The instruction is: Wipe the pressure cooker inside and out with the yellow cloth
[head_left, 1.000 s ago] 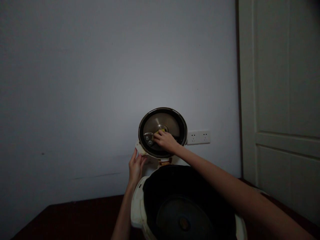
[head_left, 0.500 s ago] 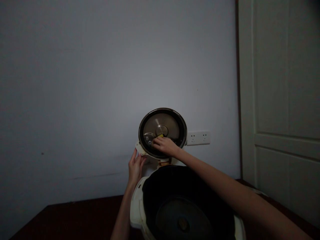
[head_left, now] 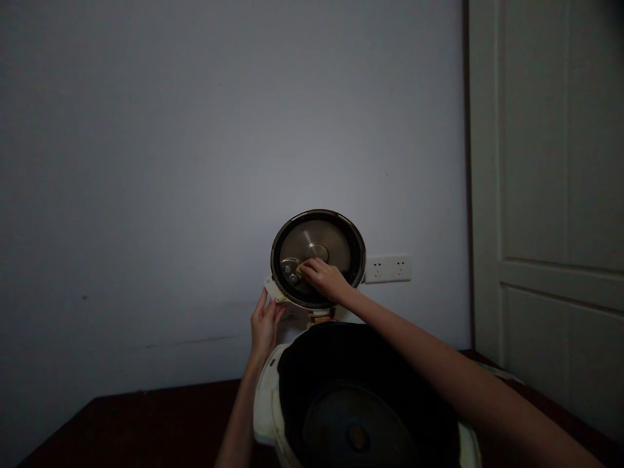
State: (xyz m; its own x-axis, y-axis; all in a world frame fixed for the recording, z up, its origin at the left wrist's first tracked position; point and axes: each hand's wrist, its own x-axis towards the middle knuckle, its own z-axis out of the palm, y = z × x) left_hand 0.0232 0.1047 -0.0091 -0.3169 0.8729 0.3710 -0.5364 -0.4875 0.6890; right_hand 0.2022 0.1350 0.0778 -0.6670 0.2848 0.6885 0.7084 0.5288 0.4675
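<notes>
An electric pressure cooker stands before me with its round lid (head_left: 305, 234) raised on the hinge, the metal inner side facing me. With my left hand (head_left: 264, 325) I grip the white lug (head_left: 274, 290) at the lid's lower left edge. Pinched in the fingers of my right hand (head_left: 325, 278) is a small yellow sponge (head_left: 299, 269), mostly covered by the fingers. It touches the lid's inner face beside the two small valve fittings (head_left: 293, 277). Below, the white cooker body (head_left: 266, 413) shows a dark, hollow inside with a brownish round spot at its bottom.
The cooker rests on a dark red-brown table (head_left: 160, 422) against a pale wall (head_left: 195, 162). A white power socket (head_left: 389, 268) is on the wall just right of the lid. A light panelled door (head_left: 550, 195) stands at the right.
My right hand has shifted slightly with the sponge, which now sits lower and to the left, nearer the valve fittings. My left hand and the lid hold nearly the same place.
</notes>
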